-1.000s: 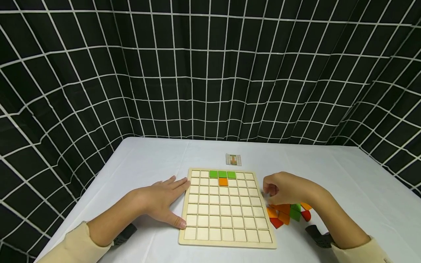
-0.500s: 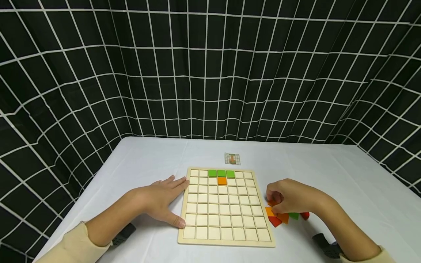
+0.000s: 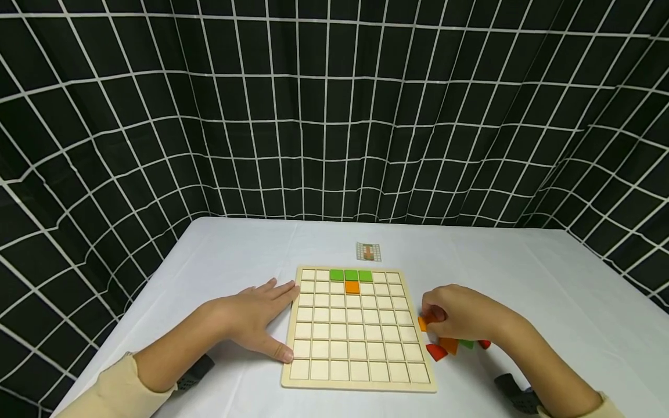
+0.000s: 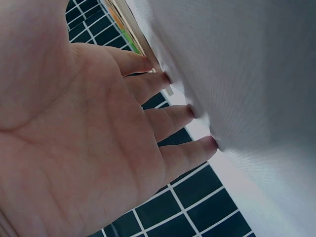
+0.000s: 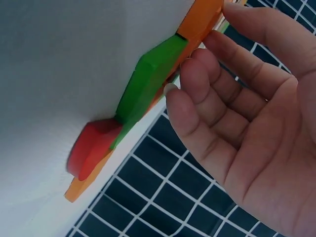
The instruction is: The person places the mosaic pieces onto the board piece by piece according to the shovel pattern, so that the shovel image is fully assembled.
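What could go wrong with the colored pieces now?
The right hand is down among crowded loose pieces, so it might knock one away. The left hand touches the board, so a push could perhaps shift it and jiggle the orange tile.

Grid board (image 3: 354,316) reachable from six o'clock; left hand (image 3: 258,322) blocks nine, right hand (image 3: 465,313) and loose pieces (image 3: 436,352) three; card (image 3: 368,252) at twelve.

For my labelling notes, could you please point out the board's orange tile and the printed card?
Orange tile (image 3: 352,287), head view: middle of its top face.
Printed card (image 3: 368,252), head view: middle of its printed face.
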{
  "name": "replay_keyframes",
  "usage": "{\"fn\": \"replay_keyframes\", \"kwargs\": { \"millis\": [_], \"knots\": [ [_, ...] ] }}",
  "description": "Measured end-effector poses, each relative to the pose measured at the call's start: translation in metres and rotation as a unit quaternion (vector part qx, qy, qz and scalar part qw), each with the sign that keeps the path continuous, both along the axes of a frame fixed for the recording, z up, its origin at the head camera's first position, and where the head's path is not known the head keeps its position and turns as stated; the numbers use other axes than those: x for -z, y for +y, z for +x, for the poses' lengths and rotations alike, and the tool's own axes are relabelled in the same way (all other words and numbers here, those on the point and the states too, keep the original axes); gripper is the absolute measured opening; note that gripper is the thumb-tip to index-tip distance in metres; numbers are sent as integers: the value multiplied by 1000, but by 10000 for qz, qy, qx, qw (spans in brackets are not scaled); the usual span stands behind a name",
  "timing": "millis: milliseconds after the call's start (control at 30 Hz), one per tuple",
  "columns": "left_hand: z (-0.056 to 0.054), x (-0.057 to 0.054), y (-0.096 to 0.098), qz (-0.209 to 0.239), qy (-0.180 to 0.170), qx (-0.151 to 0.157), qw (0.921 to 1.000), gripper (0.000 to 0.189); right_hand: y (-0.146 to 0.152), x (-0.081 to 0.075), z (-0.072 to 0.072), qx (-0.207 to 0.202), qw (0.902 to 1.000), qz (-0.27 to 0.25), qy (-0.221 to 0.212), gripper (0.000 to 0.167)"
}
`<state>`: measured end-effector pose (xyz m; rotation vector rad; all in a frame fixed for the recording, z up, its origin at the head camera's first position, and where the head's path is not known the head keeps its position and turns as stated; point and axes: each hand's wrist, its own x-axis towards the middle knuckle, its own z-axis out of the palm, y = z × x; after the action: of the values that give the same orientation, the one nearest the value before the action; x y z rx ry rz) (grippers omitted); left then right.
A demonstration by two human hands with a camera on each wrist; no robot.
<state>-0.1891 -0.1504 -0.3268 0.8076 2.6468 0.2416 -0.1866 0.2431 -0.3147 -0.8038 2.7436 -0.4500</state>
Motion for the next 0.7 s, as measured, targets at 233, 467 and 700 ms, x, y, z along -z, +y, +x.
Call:
{"fn": "replay_keyframes", "kwargs": {
  "millis": [233,467,700],
  "knots": [
    [1,0,1,1,-14,-35,10000,122,1,1,0,68,9999,-22,-75,21],
    [0,0,1,-7,-27,-43,10000,121,4,3,-3,74,9996,-158,-215,20],
    [1,0,1,12,-4,-34,10000,121,5,3,-5,86,9995,-220,-213,21]
  ]
}}
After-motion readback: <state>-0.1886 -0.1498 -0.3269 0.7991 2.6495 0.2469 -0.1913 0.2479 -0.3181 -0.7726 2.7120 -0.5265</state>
